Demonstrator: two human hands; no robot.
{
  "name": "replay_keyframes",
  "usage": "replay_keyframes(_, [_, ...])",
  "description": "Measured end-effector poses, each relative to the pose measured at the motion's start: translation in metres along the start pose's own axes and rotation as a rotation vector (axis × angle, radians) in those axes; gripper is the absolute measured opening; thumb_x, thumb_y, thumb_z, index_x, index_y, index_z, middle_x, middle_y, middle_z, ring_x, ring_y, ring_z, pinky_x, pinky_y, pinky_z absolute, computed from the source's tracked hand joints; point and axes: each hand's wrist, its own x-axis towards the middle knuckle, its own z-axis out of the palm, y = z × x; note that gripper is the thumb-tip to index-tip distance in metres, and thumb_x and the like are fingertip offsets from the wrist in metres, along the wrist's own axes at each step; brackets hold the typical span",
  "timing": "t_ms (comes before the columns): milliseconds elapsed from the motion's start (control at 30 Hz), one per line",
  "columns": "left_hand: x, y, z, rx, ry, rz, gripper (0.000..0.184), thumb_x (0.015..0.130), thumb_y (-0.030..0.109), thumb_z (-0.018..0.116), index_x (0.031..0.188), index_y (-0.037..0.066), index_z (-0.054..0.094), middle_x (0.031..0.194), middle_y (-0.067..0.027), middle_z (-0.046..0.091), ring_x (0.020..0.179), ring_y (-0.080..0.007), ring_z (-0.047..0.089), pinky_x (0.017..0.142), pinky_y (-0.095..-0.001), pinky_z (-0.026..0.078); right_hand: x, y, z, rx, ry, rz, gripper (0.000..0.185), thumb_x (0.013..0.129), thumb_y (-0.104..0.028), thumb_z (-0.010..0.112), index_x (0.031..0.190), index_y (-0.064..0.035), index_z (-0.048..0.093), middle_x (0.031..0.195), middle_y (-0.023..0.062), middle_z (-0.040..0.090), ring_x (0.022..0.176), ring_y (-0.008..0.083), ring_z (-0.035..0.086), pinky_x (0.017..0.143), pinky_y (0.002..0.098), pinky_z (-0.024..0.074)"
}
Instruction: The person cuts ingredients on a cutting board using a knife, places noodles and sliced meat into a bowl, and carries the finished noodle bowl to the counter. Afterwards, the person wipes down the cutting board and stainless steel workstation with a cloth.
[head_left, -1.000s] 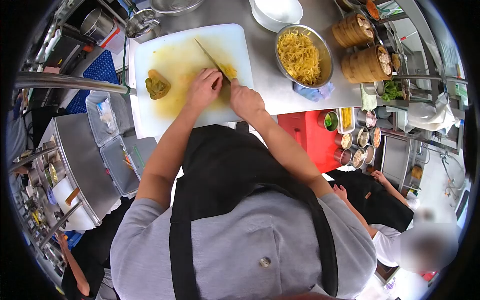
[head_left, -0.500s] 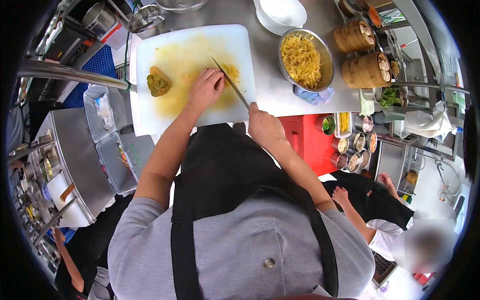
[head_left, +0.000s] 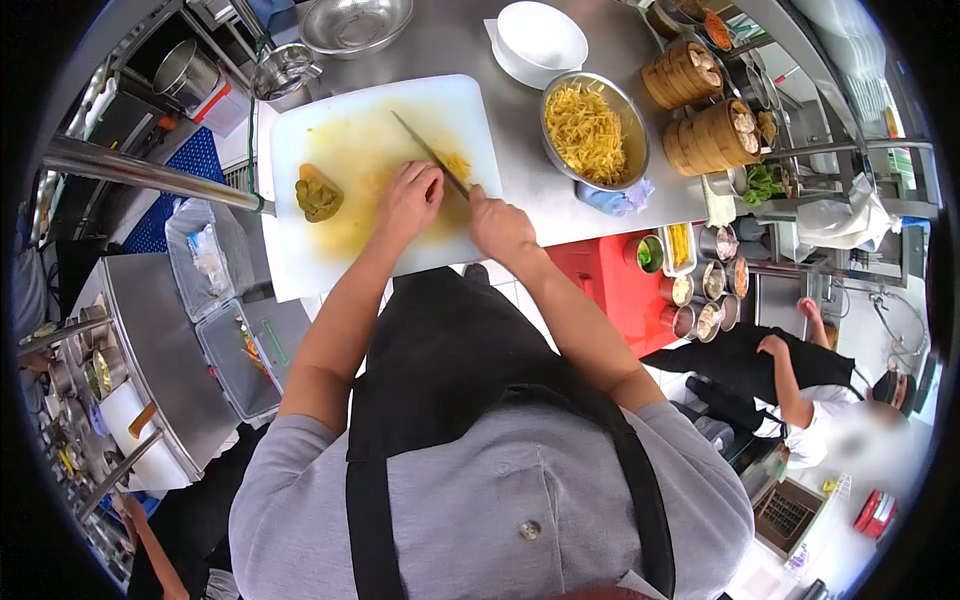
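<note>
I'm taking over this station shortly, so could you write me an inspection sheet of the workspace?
Surface: steel counter, carrying a yellow-stained white cutting board.
Job's things: knife on the board beside yellow shreds; brownish-green chunk at the board's left; metal bowl of yellow shreds to the right.
Clutter: crumpled blue cloth by the metal bowl; white bowl and bamboo steamers farther off.
Hands: right hand grips the knife's handle; left hand is beside the blade, fingers curled, grip unclear.
Cables: nothing seen for certain.
Surroundings: red unit with small containers, and a co-worker, to the right.
</note>
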Motion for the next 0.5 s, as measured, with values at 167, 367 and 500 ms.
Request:
replay_keyframes(167, [-0.002, -0.003, -0.003, -0.014, -0.030, -0.019, 0.008, 0.082, 0.005, 0.068, 0.089, 0.004, 0.064, 0.100, -0.0098, 0.066, 0.095, -0.0306, 0.063, 0.083, -0.0409, 0.053, -0.002, 0.004, 0.007, 0.033, 0.004, 0.059, 0.028, 0.095, -0.012, 0.043, 0.118, 0.0008, 0.049, 0.094, 0.0271, 0.071, 0.086, 0.0427, 0.072, 0.078, 0.0507, 0.0582])
replay_keyframes(367, [-0.007, -0.005, -0.003, -0.029, -0.033, -0.028, 0.008, 0.084, 0.006, 0.068, 0.092, 0.004, 0.064, 0.102, -0.0088, 0.066, 0.096, -0.0300, 0.063, 0.083, -0.0404, 0.054, -0.002, 0.002, 0.017, 0.060, 0.077, 0.072, 0.030, 0.096, -0.011, 0.041, 0.121, 0.0019, 0.048, 0.091, 0.0266, 0.070, 0.085, 0.0433, 0.072, 0.074, 0.0498, 0.0591])
replay_keyframes(500, [-0.012, -0.004, -0.005, -0.093, 0.082, -0.030, 0.010, 0.085, 0.004, 0.068, 0.095, 0.005, 0.066, 0.104, -0.0106, 0.067, 0.097, -0.0309, 0.063, 0.085, -0.0405, 0.053, -0.005, -0.001, 0.027, -0.033, 0.125, 0.030, 0.030, 0.097, -0.012, 0.041, 0.122, 0.0023, 0.048, 0.102, 0.0274, 0.068, 0.087, 0.0413, 0.072, 0.075, 0.0477, 0.0602])
